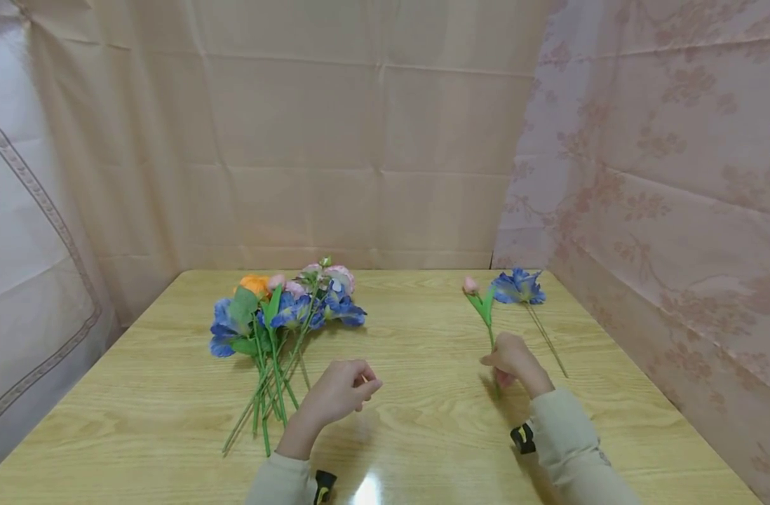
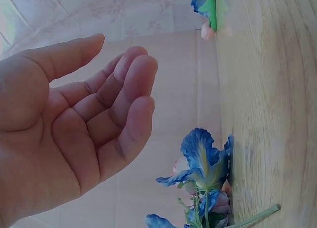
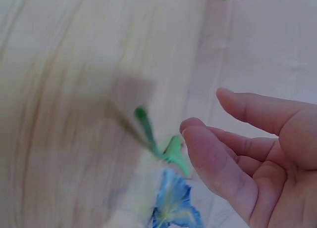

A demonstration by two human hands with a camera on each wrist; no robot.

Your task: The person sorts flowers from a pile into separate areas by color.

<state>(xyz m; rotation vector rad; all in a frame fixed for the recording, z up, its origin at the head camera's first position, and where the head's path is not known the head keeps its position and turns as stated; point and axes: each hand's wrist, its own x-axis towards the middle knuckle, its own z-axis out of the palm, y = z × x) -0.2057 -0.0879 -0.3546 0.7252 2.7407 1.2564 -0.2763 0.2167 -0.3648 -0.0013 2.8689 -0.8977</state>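
On the right of the table lies a pink tulip [image 1: 484, 306] with green leaves. My right hand [image 1: 514, 361] hovers over its lower stem. In the right wrist view a gap shows between thumb and curved fingers [image 3: 213, 159], and the tulip's stem [image 3: 144, 125] lies apart from them. A blue iris-like flower [image 1: 519, 286] rests beside the tulip. My left hand [image 1: 337, 393], fingers loosely curved and holding nothing, is just right of the stems of a flower pile. That pile holds several blue flowers [image 1: 290, 308], an orange flower [image 1: 255, 284] and pink blooms [image 1: 341, 277].
The wooden table [image 1: 416, 435] ends at a beige cloth backdrop [image 1: 360, 140]. A floral curtain [image 1: 663, 175] hangs along the right side and a pale cloth [image 1: 25, 231] on the left. The pile's long green stems [image 1: 261, 407] point toward the near edge.
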